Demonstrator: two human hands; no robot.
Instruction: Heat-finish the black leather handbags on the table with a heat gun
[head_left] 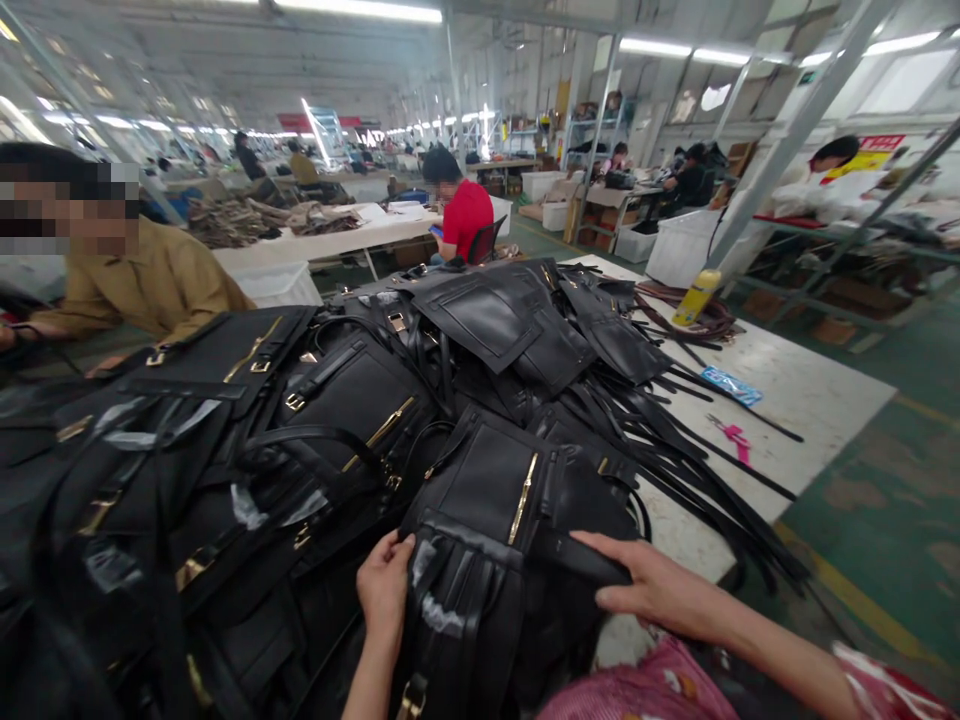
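A black leather bag (480, 490) with a gold zipper lies in front of me, at the near edge of a heap of similar bags. My left hand (385, 585) pinches its left edge, thumb and fingertips pressed together beside some clear plastic wrapping. On the other side, my right hand (652, 585) grips a wide black strap (574, 557) between thumb and fingers. Black straps with a gold buckle (412, 700) hang toward me from the bag. The undersides of the bag and of the strap are hidden.
More black bags (352, 400) spread across the left. Loose black straps trail over the white table (817, 385), near pink-handled snips (735, 440), a blue packet (731, 386) and a yellow bottle (697, 297). A co-worker in a tan jacket (150, 285) sits at the left.
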